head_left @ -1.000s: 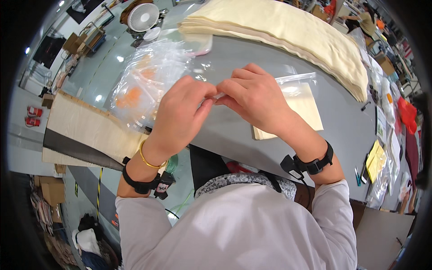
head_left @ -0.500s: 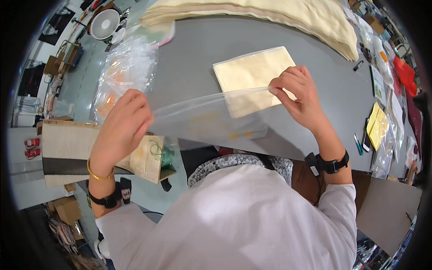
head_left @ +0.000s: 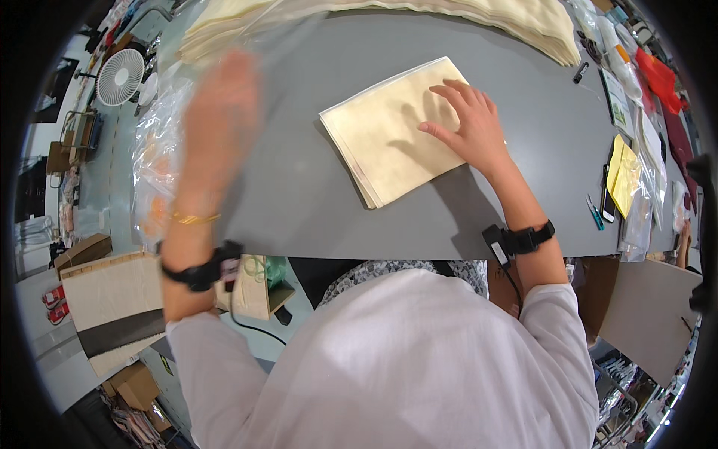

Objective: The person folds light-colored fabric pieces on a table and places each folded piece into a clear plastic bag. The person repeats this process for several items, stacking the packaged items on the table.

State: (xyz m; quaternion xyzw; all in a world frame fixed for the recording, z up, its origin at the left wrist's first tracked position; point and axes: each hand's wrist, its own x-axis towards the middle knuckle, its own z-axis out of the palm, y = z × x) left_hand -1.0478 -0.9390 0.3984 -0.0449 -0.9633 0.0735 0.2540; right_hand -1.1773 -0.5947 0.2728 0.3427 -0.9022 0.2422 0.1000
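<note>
A folded cream cloth point(head_left: 381, 142) lies at an angle on the grey table, its layered edge toward the left. Over its right part hovers my right hand point(head_left: 475, 123), fingers spread and holding nothing; its shadow falls on the cloth. My left hand point(head_left: 224, 101) is smeared by motion near the table's left side, so its fingers cannot be made out. Just beyond it, a clear plastic bag point(head_left: 288, 34) shows faintly in front of the far stack; whether the left hand grips it is unclear.
A long stack of cream cloth point(head_left: 449, 9) spans the far edge. Clear plastic bags with orange marks point(head_left: 155, 172) lie at the left. On the right are a yellow paper point(head_left: 622, 176), a phone point(head_left: 609, 202), small teal snips point(head_left: 595, 213) and a black marker point(head_left: 580, 72).
My right hand has let go of the clear plastic bag and opened over the cloth. My left hand has moved away and upward. The bag no longer stretches between my hands.
</note>
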